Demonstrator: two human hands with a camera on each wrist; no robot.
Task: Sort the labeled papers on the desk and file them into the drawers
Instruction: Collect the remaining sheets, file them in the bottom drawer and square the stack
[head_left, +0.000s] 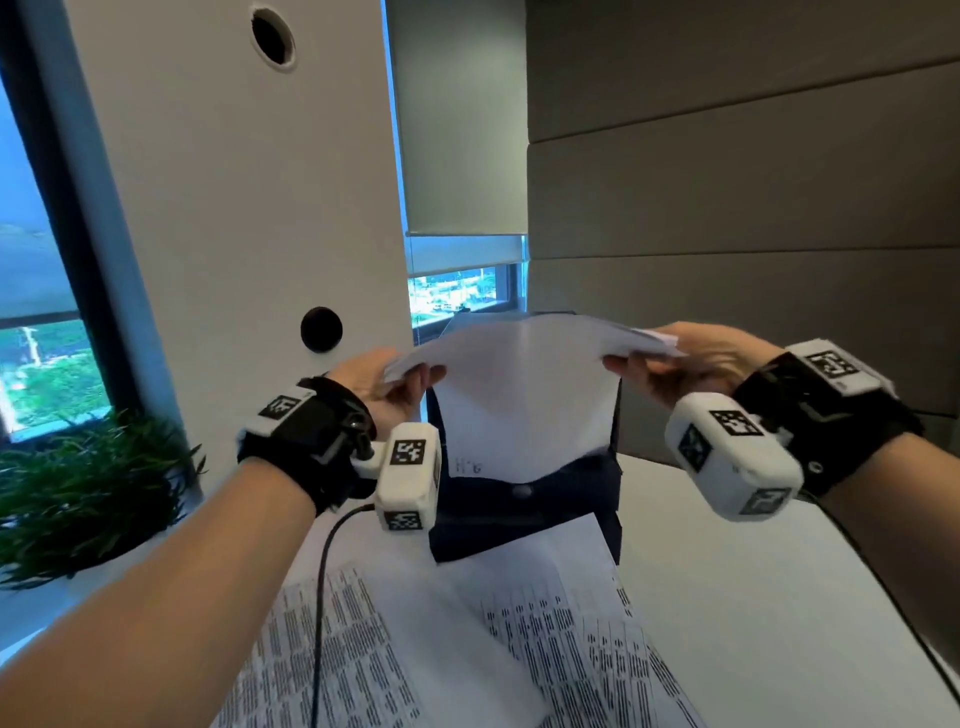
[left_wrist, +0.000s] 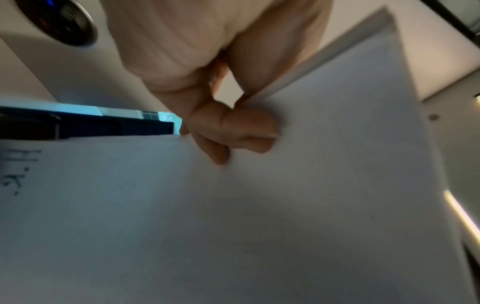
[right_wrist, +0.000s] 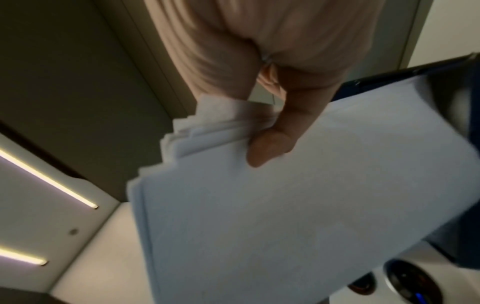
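Both hands, left (head_left: 387, 395) and right (head_left: 675, 364), pinch the paper stack (head_left: 524, 374) above the drawers (head_left: 524, 514); thin, floppy sheets likely slide, so grip opposite edges.

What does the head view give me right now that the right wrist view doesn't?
Only the head view shows the left hand pinching the stack of papers at its other end, the printed sheets lying on the desk, and the potted plant. Only the right wrist view shows the fanned sheet edges of the stack beside the thumb, and the lit ceiling strips. Both show the right hand gripping the stack above the dark blue drawer unit.
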